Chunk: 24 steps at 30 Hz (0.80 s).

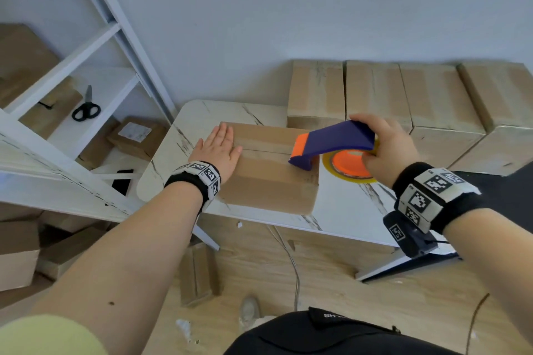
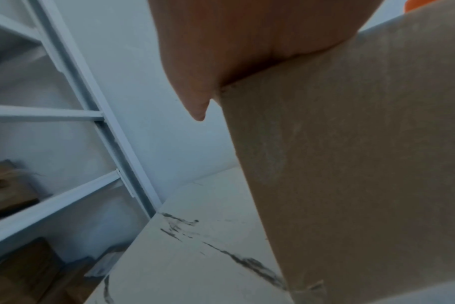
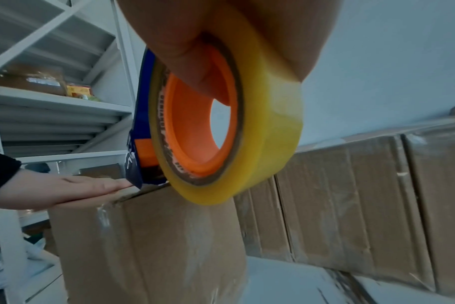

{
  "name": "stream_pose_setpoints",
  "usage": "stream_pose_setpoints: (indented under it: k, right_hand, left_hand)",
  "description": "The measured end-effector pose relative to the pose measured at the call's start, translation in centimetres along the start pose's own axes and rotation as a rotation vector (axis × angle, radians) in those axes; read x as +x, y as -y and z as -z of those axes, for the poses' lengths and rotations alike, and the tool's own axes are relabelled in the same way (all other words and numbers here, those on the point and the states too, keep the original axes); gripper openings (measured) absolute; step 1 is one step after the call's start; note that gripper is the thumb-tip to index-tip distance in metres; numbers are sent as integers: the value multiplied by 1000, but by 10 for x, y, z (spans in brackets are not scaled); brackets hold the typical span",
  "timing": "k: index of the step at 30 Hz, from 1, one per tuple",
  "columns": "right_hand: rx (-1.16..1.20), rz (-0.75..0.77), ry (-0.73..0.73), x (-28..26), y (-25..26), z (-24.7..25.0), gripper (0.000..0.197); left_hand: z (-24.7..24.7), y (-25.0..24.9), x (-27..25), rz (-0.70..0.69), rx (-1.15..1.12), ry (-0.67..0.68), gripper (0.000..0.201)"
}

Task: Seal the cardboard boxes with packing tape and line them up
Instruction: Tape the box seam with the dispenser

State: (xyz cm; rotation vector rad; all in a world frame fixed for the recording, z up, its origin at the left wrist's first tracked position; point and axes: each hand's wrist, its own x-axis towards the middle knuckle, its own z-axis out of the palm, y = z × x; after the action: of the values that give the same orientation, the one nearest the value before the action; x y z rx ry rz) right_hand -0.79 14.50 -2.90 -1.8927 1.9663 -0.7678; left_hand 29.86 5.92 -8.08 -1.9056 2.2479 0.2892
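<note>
A brown cardboard box (image 1: pixel 268 176) lies on the white marble-pattern table (image 1: pixel 346 207), its flaps closed with a seam across the top. My left hand (image 1: pixel 219 150) lies flat, fingers straight, on the box's left end (image 2: pixel 351 164). My right hand (image 1: pixel 386 147) grips a blue and orange tape dispenser (image 1: pixel 331 141) with a yellow tape roll (image 3: pixel 247 123). The dispenser's front edge touches the box top near its right end (image 3: pixel 148 185). Clear tape runs down the box's right side (image 3: pixel 195 246).
Several taped boxes (image 1: pixel 403 95) stand in a row along the wall at the table's back right. A white shelf unit (image 1: pixel 86 81) at the left holds black scissors (image 1: pixel 86 108) and cartons. More boxes (image 1: pixel 199 274) lie on the wooden floor below.
</note>
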Motion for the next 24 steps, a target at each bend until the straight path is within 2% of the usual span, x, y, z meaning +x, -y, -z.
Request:
stream_pose_setpoints:
  k: [5,8,14,24]
  right_hand:
    - [24,4,-16,-1,-5,-1,68]
    - [30,12,-28,-1,-4,1,68]
    - [59,23,-86,-1,-5,8,67]
    - [37,-3,-58,-4,-7,-4,66]
  left_hand:
    - [-4,-21,-14,34,-60,-188,53]
    - [-16,-36,-25,43,-74,-247,52]
    - [-18,-31,-25,23,-19,-173,55]
    - [-10,-40,-27,12,-29,-72,57]
